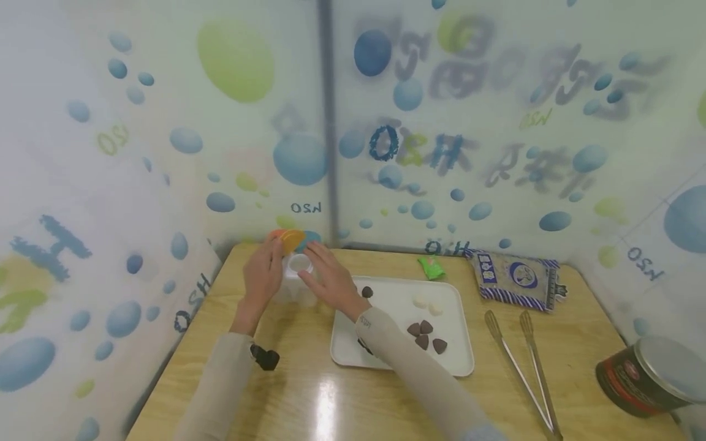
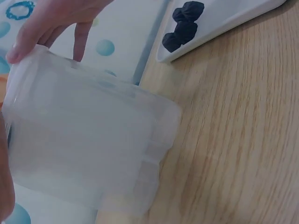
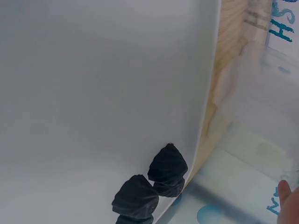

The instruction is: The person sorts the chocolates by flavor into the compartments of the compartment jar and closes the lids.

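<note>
A translucent plastic jar (image 2: 84, 126) stands on the left side of the table, between my two hands. My left hand (image 1: 263, 272) is at its upper left, with the fingers holding an orange piece (image 1: 292, 240) at the jar's top. A blue piece (image 1: 310, 239) shows just behind; whether both belong to the lid I cannot tell. My right hand (image 1: 333, 278) holds the jar's upper right side, thumb toward me and fingers over the far rim. A pale round mouth (image 1: 299, 263) shows between the hands. The left fingertips are partly hidden.
Right of the jar lies a white tray (image 1: 386, 300) with black pieces (image 3: 168, 170), brown triangular pieces (image 1: 439, 346) and white pieces (image 1: 436, 308). Beyond are a green packet (image 1: 431, 267), a blue-and-white bag (image 1: 515, 278), metal tongs (image 1: 537, 367) and a dark can (image 1: 634, 376).
</note>
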Available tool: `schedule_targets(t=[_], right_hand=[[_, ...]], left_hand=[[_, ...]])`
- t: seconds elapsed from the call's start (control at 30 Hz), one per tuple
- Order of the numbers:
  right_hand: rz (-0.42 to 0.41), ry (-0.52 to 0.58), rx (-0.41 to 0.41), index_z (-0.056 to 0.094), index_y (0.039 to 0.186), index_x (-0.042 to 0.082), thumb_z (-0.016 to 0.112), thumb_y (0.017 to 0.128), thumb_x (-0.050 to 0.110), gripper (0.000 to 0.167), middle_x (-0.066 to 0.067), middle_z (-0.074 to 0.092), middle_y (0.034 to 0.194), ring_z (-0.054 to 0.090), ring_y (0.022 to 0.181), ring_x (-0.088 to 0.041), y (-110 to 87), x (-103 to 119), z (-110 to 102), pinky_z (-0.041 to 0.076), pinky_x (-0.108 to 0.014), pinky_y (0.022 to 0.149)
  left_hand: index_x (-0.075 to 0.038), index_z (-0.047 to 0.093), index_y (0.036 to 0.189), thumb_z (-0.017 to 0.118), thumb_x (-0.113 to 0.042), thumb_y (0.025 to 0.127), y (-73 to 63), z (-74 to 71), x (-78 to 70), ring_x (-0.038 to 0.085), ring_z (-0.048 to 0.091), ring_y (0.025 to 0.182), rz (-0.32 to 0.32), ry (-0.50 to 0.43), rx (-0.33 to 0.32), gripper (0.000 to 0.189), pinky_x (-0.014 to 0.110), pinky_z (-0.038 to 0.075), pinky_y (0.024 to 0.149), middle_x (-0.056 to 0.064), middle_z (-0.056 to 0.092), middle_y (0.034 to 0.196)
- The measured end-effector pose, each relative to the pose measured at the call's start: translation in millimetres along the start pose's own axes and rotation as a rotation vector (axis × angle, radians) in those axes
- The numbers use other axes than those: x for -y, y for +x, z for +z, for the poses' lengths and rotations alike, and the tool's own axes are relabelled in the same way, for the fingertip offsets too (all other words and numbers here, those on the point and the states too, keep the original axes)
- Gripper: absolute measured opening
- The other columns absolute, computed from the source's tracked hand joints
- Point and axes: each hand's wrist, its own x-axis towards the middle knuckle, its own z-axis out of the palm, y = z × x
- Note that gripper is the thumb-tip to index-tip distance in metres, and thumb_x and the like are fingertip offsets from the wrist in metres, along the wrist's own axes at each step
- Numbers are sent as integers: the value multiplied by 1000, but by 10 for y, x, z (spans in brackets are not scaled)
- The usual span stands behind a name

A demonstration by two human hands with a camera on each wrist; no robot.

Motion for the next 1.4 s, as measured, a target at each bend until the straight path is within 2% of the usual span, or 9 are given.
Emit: schedule_targets(t=[0.13,0.3,0.43,0.53,0.73,0.83,1.0,1.13,1.4], right_hand=[[-29,-106,38,43,148,7,40,106,44,56,-8,38,160,28,152,-21,73,13,-55,27,-36,123],[-96,-169,106,51,143,7,48,104,43,54,-9,48,153,42,144,-22,95,20,-327,34,-37,119],[-97,-116,156,52,142,5,53,102,41,54,-12,49,151,45,142,-26,-51,-11,-521,35,-40,119],[-29,-96,190,50,144,7,52,102,42,55,-11,45,154,41,145,-28,-264,-80,-630,31,-43,120],[115,-85,224,48,147,9,50,102,45,57,-8,41,158,34,149,-28,-766,-250,-909,29,-49,121],[186,-95,218,47,148,10,49,103,47,58,-8,41,158,33,149,-29,-1013,-339,-1085,28,-50,121],[280,-107,175,46,148,10,50,102,47,59,-12,43,157,34,149,-31,-1427,-504,-1311,28,-53,120],[268,-118,102,48,144,5,57,100,38,56,-16,47,152,39,145,-36,-1753,-679,-1447,31,-56,118],[442,-142,-17,43,145,-2,59,100,31,58,-27,44,150,38,140,-45,-2403,-1020,-1796,30,-60,115]], left_hand=[[-8,69,97,37,-34,107,28,13,-7,34,66,78,-3,28,-59,43,51,49,64,12,72,97],[-7,63,82,38,-33,107,10,30,-17,39,68,82,-17,23,-43,44,54,50,65,16,72,99],[-7,69,97,38,-34,107,-31,7,-8,38,69,92,-39,25,-30,42,54,51,71,13,73,112],[-8,70,112,37,-34,107,-46,4,-10,37,69,99,-45,22,-19,42,54,51,74,10,71,122],[-4,70,107,39,-32,107,-67,12,-8,40,68,98,-40,21,-25,42,56,51,73,13,71,119],[-6,69,115,40,-31,107,-62,12,3,41,68,96,-32,21,-33,40,56,50,71,14,71,118],[-11,63,128,38,-33,107,-48,-24,29,41,67,95,-44,22,-36,40,56,50,71,16,71,113],[-11,63,129,38,-34,107,-43,-37,64,41,67,95,-46,7,-34,40,57,49,72,14,71,115],[-11,63,131,39,-34,107,-35,28,19,41,67,98,-45,-26,-39,40,57,49,74,14,71,119]])
